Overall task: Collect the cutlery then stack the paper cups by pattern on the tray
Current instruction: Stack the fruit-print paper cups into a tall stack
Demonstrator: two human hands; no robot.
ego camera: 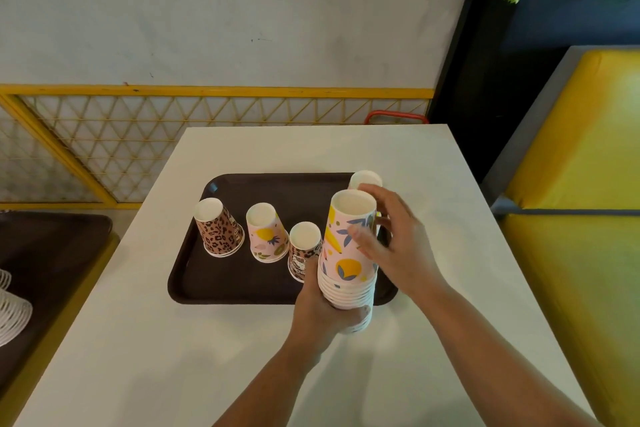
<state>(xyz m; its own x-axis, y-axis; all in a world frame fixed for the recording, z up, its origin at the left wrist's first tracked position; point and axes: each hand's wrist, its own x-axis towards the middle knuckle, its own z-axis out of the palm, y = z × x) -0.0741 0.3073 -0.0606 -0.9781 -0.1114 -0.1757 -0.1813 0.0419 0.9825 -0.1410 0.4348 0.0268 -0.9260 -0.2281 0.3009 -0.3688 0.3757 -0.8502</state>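
I see a dark tray [194,274] lying on the white surface [433,184]. All cups on it stand mouth down.

At the tray's 9 o'clock end stands a leopard cup [218,227]; more than one rim shows at its base, so it is a short stack. Just to its 3 o'clock side, apart from it, stands a fruit cup [266,234], also with doubled rims. Next along, at about 5 o'clock from the fruit cup, stands a second leopard cup [304,250], partly hidden behind the held stack.

The left hand [323,308] grips the lower rims of a tall fruit stack [348,253], fingers curled round the nested rims. The stack sits over the tray's near edge at its 4 o'clock corner; I cannot tell whether its base touches the tray or is lifted clear.

The right hand [391,236] is at the stack's 3 o'clock side, fingers loosely bent and partly spread; the thumb lies against the stack's upper wall. I cannot tell whether the fingers are pinching anything.

Behind the right hand, at the tray's 2 o'clock corner, only the white base of another cup [365,179] shows; its pattern is hidden.

At 9 o'clock, off the surface, a second tray [52,253] carries white cutlery [10,308], cut off by the frame edge.
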